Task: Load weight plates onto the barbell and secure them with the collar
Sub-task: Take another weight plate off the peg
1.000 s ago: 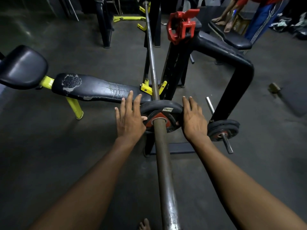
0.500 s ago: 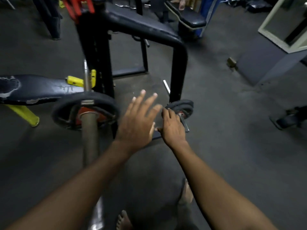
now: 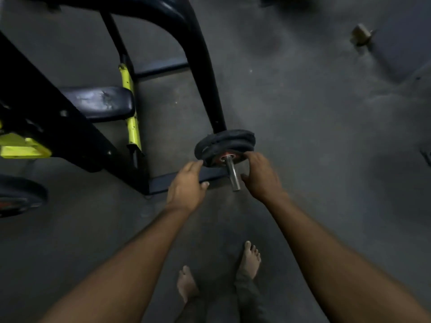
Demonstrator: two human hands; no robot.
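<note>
I see the stacked weight plates (image 3: 225,145) on a steel peg (image 3: 232,172) (low on the black rack (image 3: 205,73)). My left hand (image 3: 186,185) touches their rim at nine o'clock, my right hand (image 3: 262,174) at three, both half-curled around it.

I see one view only, from the head camera: it looks steeply down and forward, close over both hands (image 3: 224,183), with the floor (image 3: 326,136) and feet (image 3: 248,259) below.
</note>
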